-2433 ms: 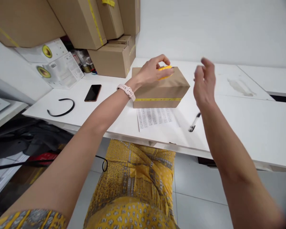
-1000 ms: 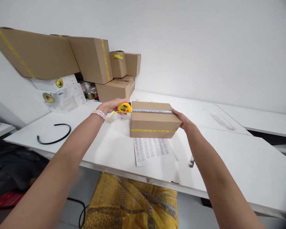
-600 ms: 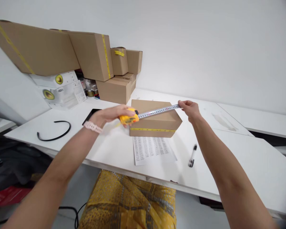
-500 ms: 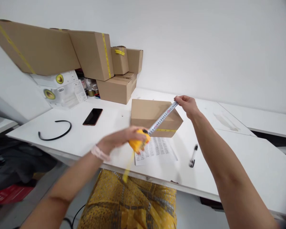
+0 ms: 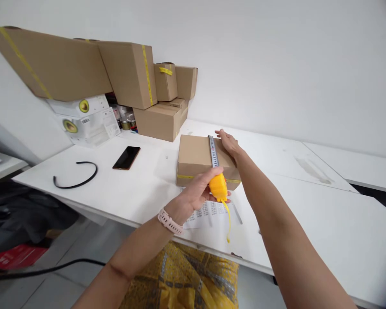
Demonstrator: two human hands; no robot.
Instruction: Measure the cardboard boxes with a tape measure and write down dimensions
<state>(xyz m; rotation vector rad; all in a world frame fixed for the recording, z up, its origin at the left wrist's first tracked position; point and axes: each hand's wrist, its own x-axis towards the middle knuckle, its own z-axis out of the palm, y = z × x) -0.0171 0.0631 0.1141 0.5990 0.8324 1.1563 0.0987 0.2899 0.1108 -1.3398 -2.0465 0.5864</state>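
Observation:
My left hand (image 5: 201, 191) is wrapped round a yellow tape measure (image 5: 218, 188), whose wrist strap dangles toward the table's front edge. The silver blade (image 5: 213, 151) runs out of the case and lies across the top of a closed cardboard box (image 5: 194, 150), its end hook near the far edge. Beside the blade, my right hand (image 5: 228, 142) rests at the box's right back part with fingers stretched out, apart from the blade's end. Printed sheets of paper (image 5: 197, 219) lie partly under the box, half hidden by my left hand.
Cardboard boxes (image 5: 125, 73) with yellow tape are stacked at the back left, above white boxes with avocado pictures (image 5: 93, 126). A phone (image 5: 126, 158) and a black headband (image 5: 83, 184) lie on the white table (image 5: 141, 189) at left. A black cable (image 5: 51, 269) crosses at lower left.
My left hand has moved right with the tape measure. The blade has swung from slanting in the air to lying across the box. My right hand has let go of its end and moved left.

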